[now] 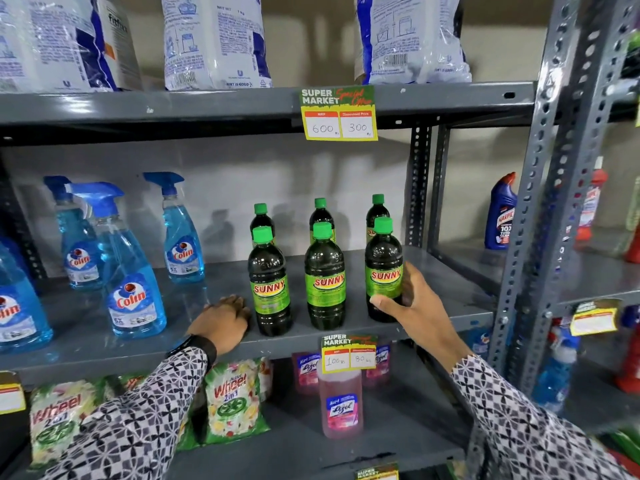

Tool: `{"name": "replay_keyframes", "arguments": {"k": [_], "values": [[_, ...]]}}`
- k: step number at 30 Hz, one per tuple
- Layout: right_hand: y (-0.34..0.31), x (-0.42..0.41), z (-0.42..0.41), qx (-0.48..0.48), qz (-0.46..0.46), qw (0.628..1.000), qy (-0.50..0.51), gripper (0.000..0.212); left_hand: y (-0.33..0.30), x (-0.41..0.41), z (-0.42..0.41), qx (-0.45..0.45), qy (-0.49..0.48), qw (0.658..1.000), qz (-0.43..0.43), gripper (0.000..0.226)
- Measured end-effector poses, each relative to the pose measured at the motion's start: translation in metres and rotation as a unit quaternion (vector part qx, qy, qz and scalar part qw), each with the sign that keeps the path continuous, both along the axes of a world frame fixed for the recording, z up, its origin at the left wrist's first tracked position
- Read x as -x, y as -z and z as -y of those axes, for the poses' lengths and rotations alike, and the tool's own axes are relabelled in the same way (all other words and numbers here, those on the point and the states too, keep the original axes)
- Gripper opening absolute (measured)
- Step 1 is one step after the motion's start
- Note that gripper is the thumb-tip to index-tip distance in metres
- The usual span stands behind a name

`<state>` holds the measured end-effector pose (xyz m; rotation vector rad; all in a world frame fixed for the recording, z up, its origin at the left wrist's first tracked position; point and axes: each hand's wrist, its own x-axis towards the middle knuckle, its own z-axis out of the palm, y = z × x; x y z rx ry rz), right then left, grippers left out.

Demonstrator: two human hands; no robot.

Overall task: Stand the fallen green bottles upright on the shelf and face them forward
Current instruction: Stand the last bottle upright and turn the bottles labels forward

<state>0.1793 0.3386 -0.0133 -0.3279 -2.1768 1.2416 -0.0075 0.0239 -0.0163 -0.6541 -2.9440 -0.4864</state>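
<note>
Several green-capped dark bottles labelled SUNNY stand upright on the grey middle shelf [433, 271], in a front row and a back row. The front three are the left bottle [269, 289], the middle bottle [324, 282] and the right bottle [383, 271], all with labels facing me. My right hand [412, 303] wraps around the lower part of the right front bottle, thumb across its front. My left hand [225, 318] rests palm down on the shelf just left of the left front bottle, fingers curled, holding nothing. Behind them stand three more bottles [321, 213].
Blue Colin spray bottles [131, 271] fill the shelf's left part. White detergent bags [214, 39] sit on the shelf above, Wheel packets [232, 400] and pink Lizol bottles [341, 400] below. A grey perforated upright [543, 209] bounds the right side, with a Harpic bottle [500, 213] beyond.
</note>
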Motion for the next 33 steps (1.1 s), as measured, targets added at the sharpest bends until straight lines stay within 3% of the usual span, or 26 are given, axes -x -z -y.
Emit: {"name": "replay_keyframes", "arguments": {"k": [2, 4, 7, 9, 12, 17, 23, 33], "values": [[0.004, -0.008, 0.014, 0.0, -0.097, 0.99, 0.102, 0.081, -0.001, -0.005, 0.003, -0.07, -0.01, 0.997, -0.019, 0.042], [0.008, -0.013, 0.039, -0.024, -0.204, 0.961, 0.184, 0.047, 0.0, -0.011, 0.009, -0.159, -0.007, 0.987, -0.038, 0.035], [0.014, -0.007, 0.089, -0.061, -0.224, 0.967, 0.1, 0.016, 0.001, -0.018, 0.016, -0.32, 0.036, 0.946, -0.025, 0.028], [0.018, 0.004, 0.12, -0.09, -0.165, 0.982, 0.005, 0.023, 0.0, -0.021, 0.021, -0.411, 0.074, 0.908, 0.024, 0.026], [0.023, 0.026, 0.155, -0.123, -0.082, 0.987, -0.056, 0.051, -0.001, -0.027, 0.027, -0.485, 0.105, 0.863, 0.096, 0.027], [0.017, 0.057, 0.178, -0.124, -0.033, 0.991, -0.048, 0.076, -0.005, -0.046, 0.029, -0.447, 0.152, 0.874, 0.117, 0.044], [0.016, 0.077, 0.175, -0.061, -0.047, 0.996, -0.044, 0.066, -0.006, -0.043, 0.031, -0.402, 0.168, 0.896, 0.088, 0.063], [0.016, 0.077, 0.188, -0.03, -0.049, 0.997, -0.06, 0.063, 0.007, -0.034, 0.047, -0.406, 0.165, 0.897, 0.055, 0.063]]}}
